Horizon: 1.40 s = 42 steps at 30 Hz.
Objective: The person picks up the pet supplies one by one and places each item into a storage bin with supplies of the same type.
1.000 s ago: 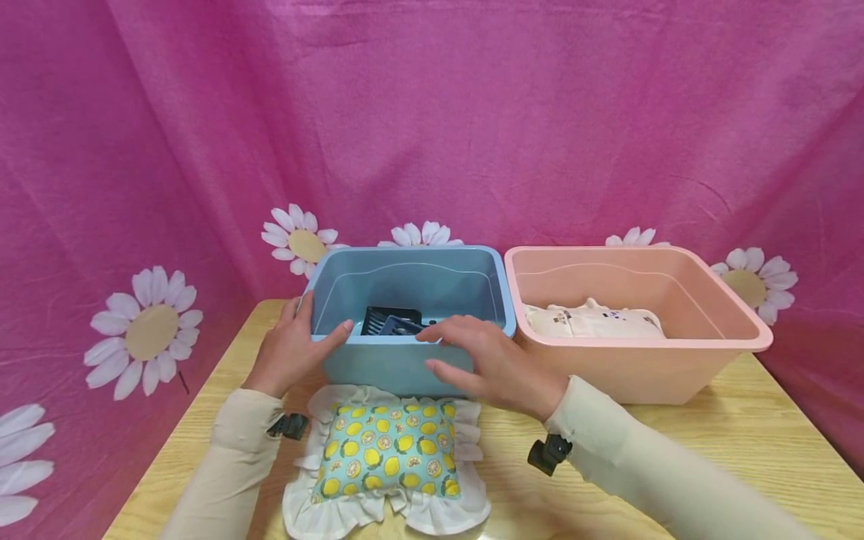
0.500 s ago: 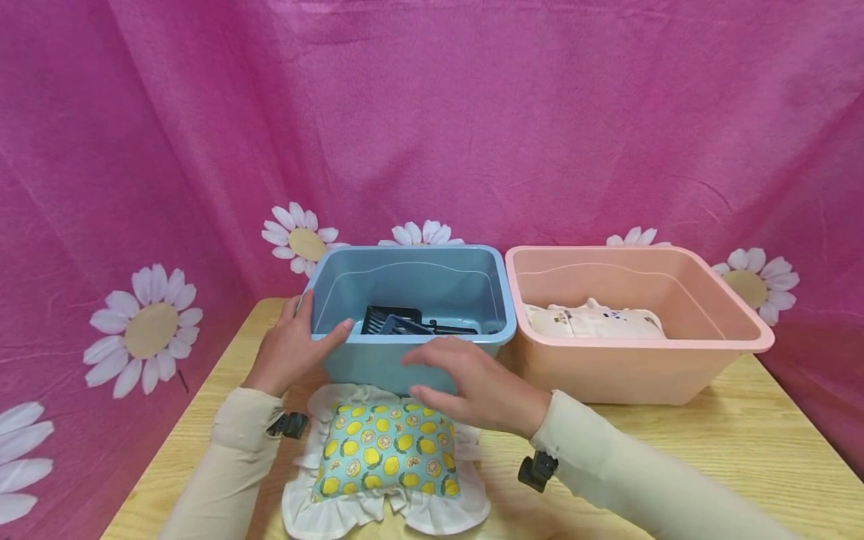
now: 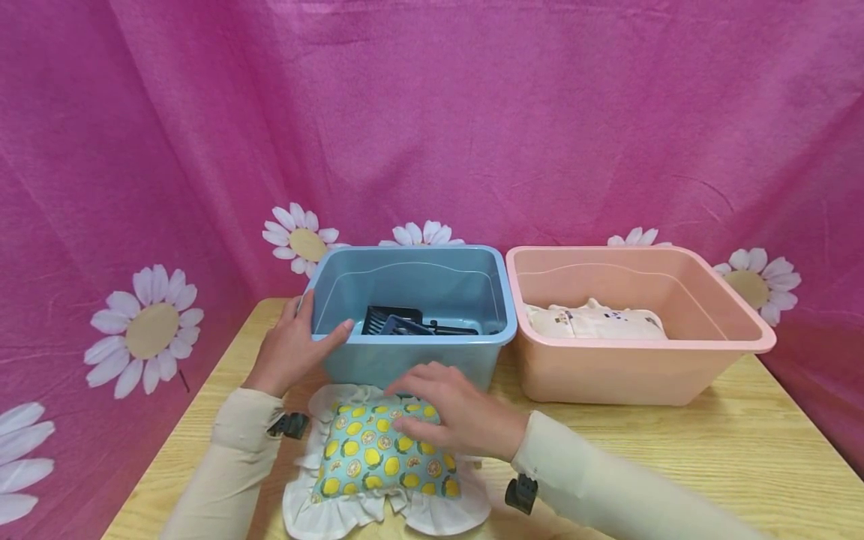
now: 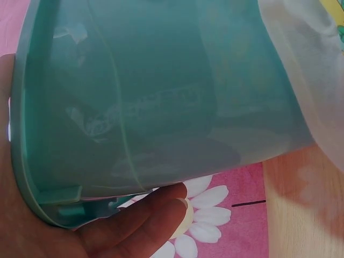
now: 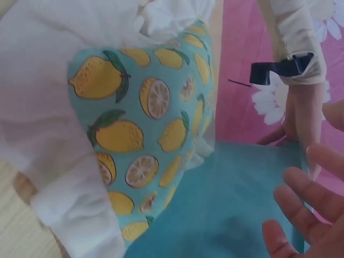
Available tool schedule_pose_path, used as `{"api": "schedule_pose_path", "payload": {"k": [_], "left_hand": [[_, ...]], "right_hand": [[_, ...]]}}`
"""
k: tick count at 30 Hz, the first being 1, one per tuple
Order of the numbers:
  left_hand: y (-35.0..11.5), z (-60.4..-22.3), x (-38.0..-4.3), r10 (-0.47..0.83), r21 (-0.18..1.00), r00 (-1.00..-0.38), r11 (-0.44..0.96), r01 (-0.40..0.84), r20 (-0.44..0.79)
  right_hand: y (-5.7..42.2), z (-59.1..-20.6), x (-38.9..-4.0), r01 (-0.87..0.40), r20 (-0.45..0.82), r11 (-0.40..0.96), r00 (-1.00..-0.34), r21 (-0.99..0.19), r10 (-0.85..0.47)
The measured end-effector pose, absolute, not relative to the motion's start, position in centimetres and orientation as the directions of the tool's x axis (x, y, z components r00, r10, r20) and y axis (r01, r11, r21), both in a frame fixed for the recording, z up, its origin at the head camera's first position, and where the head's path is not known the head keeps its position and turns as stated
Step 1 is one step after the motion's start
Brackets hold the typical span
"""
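My left hand (image 3: 286,349) holds the front left corner of the blue plastic bin (image 3: 412,360), thumb over the front rim. In the left wrist view, fingers (image 4: 156,220) bend round the outside of the bin's rim (image 4: 21,134). A small cushion (image 3: 378,457) with a lemon print and white ruffled edge lies on the table before the bin. My right hand (image 3: 459,412) hovers over the cushion's upper right part, fingers loosely bent and holding nothing. The right wrist view shows these fingers (image 5: 303,204) apart from the lemon cushion (image 5: 145,129).
Inside the blue bin lie a black slotted tool (image 3: 391,313) and a dark blue slotted one (image 3: 403,327). To the right stands a pink bin (image 3: 607,371) with a cream printed cloth item (image 3: 607,322) in it. Behind hangs a pink curtain (image 3: 432,127) with daisies.
My right hand has come back from the blue bin's front rim, down and left to over the cushion. My left hand stays on the bin's corner.
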<state>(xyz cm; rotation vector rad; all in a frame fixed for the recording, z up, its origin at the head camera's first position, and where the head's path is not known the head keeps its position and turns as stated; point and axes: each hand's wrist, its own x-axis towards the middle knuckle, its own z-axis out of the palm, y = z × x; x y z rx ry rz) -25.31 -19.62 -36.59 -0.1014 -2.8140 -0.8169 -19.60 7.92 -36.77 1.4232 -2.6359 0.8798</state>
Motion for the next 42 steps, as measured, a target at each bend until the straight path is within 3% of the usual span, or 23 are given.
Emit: {"api": "schedule_pose_path", "payload": {"k": [15, 33, 42], "left_hand": [[-19.5, -36.9, -25.2, -0.005, 0.534, -0.981, 0.839, 0.102, 0.196], [-19.6, -36.4, -25.2, -0.002, 0.516, -0.979, 0.850, 0.105, 0.203], [-19.7, -36.5, -25.3, 0.008, 0.505, -0.976, 0.855, 0.120, 0.219]], "right_hand": [[7.2, -39.3, -19.2, -0.799, 0.280, 0.392, -0.547, -0.456, -0.789], [6.2, -42.0, -19.4, -0.740, 0.141, 0.490, -0.607, -0.461, -0.783], [6.1, -43.1, -19.3, -0.820, 0.132, 0.447, -0.518, -0.358, -0.845]]}}
